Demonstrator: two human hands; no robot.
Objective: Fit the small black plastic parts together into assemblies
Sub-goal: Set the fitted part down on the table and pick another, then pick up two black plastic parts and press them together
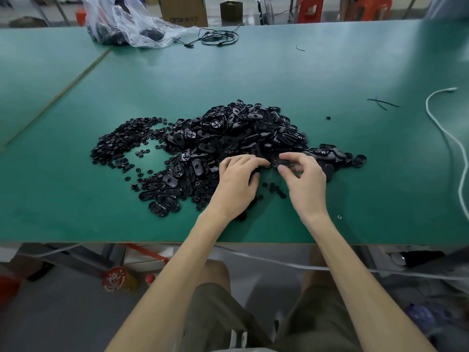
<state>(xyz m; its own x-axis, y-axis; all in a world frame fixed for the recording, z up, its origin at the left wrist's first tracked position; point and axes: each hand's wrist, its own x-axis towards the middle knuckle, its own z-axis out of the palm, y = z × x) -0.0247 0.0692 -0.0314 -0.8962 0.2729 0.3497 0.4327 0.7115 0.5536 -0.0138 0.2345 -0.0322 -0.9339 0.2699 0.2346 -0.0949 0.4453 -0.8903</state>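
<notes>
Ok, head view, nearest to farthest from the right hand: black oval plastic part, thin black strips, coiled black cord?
1. Black oval plastic part, in the right hand's grip.
2. Thin black strips, right.
3. Coiled black cord, far edge.

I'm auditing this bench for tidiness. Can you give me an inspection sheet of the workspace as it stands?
Surface: green table, seam running diagonally at far left.
Job's things: heap of oval black parts at centre; small round parts spread to its left.
Clutter: clear plastic bag with dark contents at the far edge; black strips at right.
Hands: right hand pinches an oval part; left hand has fingers curled beside it, its grip hidden.
Cables: black cable coiled at the far edge; white cable along the right side.
Surroundings: cardboard box and orange stools beyond the table.
</notes>
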